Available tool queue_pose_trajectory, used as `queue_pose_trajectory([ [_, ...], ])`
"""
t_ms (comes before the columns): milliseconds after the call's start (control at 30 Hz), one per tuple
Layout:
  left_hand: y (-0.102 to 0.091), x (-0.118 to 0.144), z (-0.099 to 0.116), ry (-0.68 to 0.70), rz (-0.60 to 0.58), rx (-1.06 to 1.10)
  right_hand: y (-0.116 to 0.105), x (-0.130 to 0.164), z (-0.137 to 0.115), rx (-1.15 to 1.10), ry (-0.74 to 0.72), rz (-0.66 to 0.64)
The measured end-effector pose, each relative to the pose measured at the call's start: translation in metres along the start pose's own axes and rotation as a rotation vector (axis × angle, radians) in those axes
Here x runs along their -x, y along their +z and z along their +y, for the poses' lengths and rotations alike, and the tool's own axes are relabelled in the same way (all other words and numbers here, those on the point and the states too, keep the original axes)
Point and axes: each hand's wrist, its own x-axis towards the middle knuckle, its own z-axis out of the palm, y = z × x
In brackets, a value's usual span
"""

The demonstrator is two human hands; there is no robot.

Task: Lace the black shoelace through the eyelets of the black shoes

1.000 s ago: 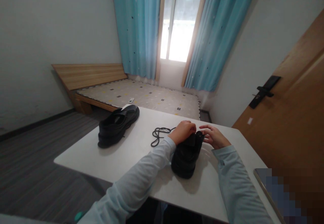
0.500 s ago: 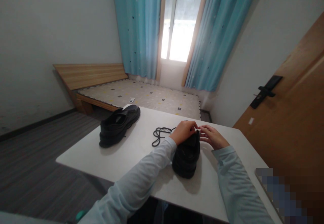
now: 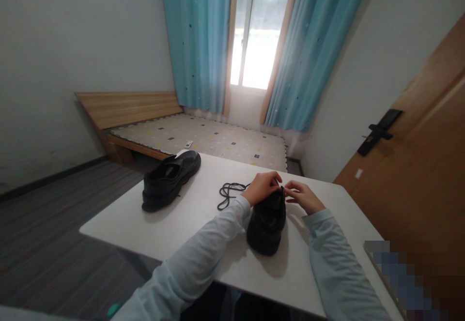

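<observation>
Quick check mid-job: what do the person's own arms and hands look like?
The left sleeve and right sleeve are long, pale blue-grey and creased, ending around the wrists, with no print visible. The left hand and right hand wear no gloves.

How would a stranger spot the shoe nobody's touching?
Find the white table before the bed. On the table's left side sits a black shoe. Unlike the other shoe, with the left hand and right hand at it, no hand touches it.
</observation>
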Motion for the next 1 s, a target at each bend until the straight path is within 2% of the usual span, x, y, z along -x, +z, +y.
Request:
queue_pose_trajectory([
  [167,-0.009,0.001,-0.005,0.015,-0.035,0.056,-0.004,-0.004,0.003,0.001,-0.007,0.096],
  [300,-0.027,0.001,-0.008,0.020,-0.122,0.054,-0.008,-0.005,0.004,-0.071,-0.018,0.152],
  [400,-0.050,0.003,-0.013,-0.134,-0.135,-0.013,-0.009,-0.004,0.002,-0.133,-0.049,0.196],
  [467,-0.067,0.006,-0.017,-0.247,-0.126,-0.173,-0.007,-0.003,0.000,-0.157,-0.079,0.221],
  [533,-0.081,0.010,-0.019,-0.312,-0.220,-0.351,-0.005,-0.003,-0.002,-0.166,-0.108,0.234],
  [600,-0.088,0.014,-0.019,-0.328,-0.433,-0.432,-0.003,-0.002,-0.003,-0.171,-0.126,0.244],
  [667,-0.088,0.018,-0.016,-0.396,-0.620,-0.524,-0.002,-0.002,-0.003,-0.175,-0.129,0.247],
  [733,-0.083,0.021,-0.013,-0.492,-0.700,-0.627,-0.001,-0.002,-0.003,-0.181,-0.126,0.243],
  [800,-0.075,0.023,-0.011,-0.547,-0.689,-0.700,-0.001,-0.002,-0.003,-0.186,-0.123,0.242],
  [1000,-0.061,0.027,-0.012,-0.560,-0.574,-0.764,-0.001,-0.003,-0.002,-0.202,-0.122,0.252],
])
